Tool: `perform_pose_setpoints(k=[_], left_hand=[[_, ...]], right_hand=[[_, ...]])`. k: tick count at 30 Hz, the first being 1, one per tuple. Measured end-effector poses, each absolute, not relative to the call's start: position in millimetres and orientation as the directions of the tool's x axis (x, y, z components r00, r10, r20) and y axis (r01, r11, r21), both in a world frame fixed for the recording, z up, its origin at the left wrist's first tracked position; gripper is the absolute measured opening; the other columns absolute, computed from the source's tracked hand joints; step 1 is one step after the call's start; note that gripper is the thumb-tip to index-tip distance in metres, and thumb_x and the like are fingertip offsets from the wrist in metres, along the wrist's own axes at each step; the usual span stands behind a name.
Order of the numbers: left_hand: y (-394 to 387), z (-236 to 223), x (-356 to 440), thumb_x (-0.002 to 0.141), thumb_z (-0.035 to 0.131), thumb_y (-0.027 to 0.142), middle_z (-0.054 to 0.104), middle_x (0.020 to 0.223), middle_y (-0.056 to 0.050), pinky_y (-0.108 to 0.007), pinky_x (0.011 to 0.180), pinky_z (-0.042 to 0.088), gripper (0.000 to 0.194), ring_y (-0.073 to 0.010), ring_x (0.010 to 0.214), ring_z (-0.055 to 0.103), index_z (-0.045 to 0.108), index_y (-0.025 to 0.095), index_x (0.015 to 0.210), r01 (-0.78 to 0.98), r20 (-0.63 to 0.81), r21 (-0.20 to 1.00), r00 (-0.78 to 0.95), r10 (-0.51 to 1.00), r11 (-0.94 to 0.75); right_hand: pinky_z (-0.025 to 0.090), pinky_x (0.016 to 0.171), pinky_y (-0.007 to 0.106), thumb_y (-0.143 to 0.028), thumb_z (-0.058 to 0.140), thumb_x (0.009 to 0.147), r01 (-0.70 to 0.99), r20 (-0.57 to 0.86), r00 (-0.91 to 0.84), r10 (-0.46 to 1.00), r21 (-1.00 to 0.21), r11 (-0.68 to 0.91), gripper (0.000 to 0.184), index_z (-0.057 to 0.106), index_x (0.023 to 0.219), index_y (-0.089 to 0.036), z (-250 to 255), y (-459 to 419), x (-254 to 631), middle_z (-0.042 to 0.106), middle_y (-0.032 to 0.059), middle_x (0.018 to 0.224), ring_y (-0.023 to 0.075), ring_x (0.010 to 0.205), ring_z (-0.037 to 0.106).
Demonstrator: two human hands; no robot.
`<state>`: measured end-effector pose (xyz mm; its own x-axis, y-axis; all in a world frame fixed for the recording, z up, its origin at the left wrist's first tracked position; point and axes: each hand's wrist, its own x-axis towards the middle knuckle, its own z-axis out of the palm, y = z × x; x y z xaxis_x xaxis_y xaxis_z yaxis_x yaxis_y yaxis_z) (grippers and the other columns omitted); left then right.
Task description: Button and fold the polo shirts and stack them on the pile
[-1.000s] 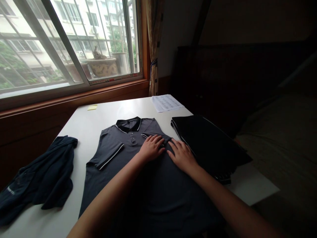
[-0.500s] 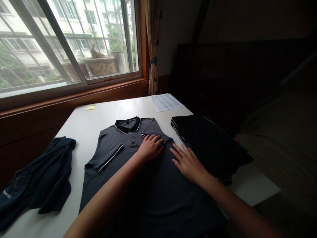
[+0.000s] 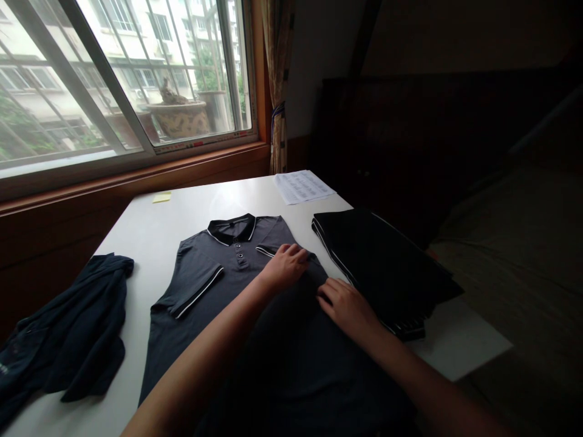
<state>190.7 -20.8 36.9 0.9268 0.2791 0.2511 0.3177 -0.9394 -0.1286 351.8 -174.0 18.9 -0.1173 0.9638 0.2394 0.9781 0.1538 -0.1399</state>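
A dark grey polo shirt (image 3: 204,309) lies spread out with its black, white-edged collar pointing away from me. Both of its short sleeves are folded inward over the front. My left hand (image 3: 288,266) has its fingers curled onto the shirt by the armhole of the sleeve on the right. Lower down, my right hand (image 3: 348,306) grips the shirt's right side edge with bent fingers. The fingertips of both hands are partly hidden in the cloth.
The white table (image 3: 136,224) stands below a barred window. A pile of folded dark garments (image 3: 382,261) lies at right, a crumpled navy garment (image 3: 82,328) at left. Printed sheets (image 3: 304,187) and a yellow sticky note (image 3: 161,197) lie at the far side.
My right hand's spread fingers have drawn in and bent onto the shirt's edge. My left hand has slid slightly right, off the sleeve's striped cuff, with its fingers curling. The view has shifted a little.
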Motion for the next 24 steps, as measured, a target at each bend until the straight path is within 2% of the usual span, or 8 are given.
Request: perform_pose_setpoints(k=[3,7,13,19,24], left_hand=[[-23.2,39.1,191.6,0.100,0.047,0.024,0.061,0.110,-0.011,-0.041,0.088,0.039,0.023,-0.0259,0.105,0.050,0.069,0.019,0.096,0.299,0.209,-0.154,0.941,0.265,-0.942],[-22.8,40.0,194.6,0.100,0.045,0.022,0.063,0.109,-0.010,-0.040,0.084,0.039,0.024,-0.0252,0.103,0.050,0.068,0.017,0.095,0.290,0.224,-0.146,0.941,0.254,-0.946],[-18.9,47.7,191.7,0.099,0.048,0.023,0.062,0.109,-0.010,-0.040,0.084,0.038,0.021,-0.0252,0.104,0.049,0.068,0.018,0.096,0.285,0.227,-0.148,0.942,0.248,-0.947],[-19.4,44.7,184.3,0.099,0.048,0.025,0.062,0.110,-0.009,-0.041,0.084,0.038,0.021,-0.0250,0.103,0.049,0.069,0.019,0.100,0.271,0.182,-0.164,0.953,0.241,-0.949],[-18.9,37.6,179.6,0.101,0.046,0.025,0.061,0.110,-0.010,-0.039,0.084,0.039,0.023,-0.0240,0.101,0.050,0.068,0.018,0.102,0.280,0.201,-0.156,0.948,0.248,-0.947]], right_hand=[[0.047,0.077,0.033,-0.016,0.056,0.090,0.977,0.243,-0.128,0.962,-0.133,0.164,0.011,0.062,0.082,-0.022,18.0,-168.8,351.5,0.066,0.0051,0.087,0.0212,0.084,0.063],[0.047,0.076,0.031,-0.014,0.058,0.088,0.975,0.224,-0.124,0.967,-0.153,0.161,0.010,0.062,0.081,-0.022,17.5,-164.6,351.5,0.066,0.0038,0.086,0.0199,0.084,0.064],[0.049,0.076,0.030,-0.021,0.052,0.093,0.970,0.196,-0.049,0.979,-0.226,0.094,0.013,0.065,0.090,-0.022,21.1,-161.8,359.1,0.068,0.0039,0.091,0.0194,0.082,0.066],[0.046,0.100,0.038,-0.020,0.043,0.098,0.985,0.305,-0.029,0.952,-0.154,0.080,0.033,0.066,0.122,-0.019,19.2,-140.0,368.0,0.069,0.0097,0.115,0.0252,0.106,0.063],[0.040,0.112,0.041,-0.028,0.041,0.101,0.988,0.269,-0.093,0.959,-0.097,0.123,0.040,0.060,0.135,-0.020,6.5,-126.9,362.8,0.059,0.0082,0.141,0.0263,0.129,0.052]])
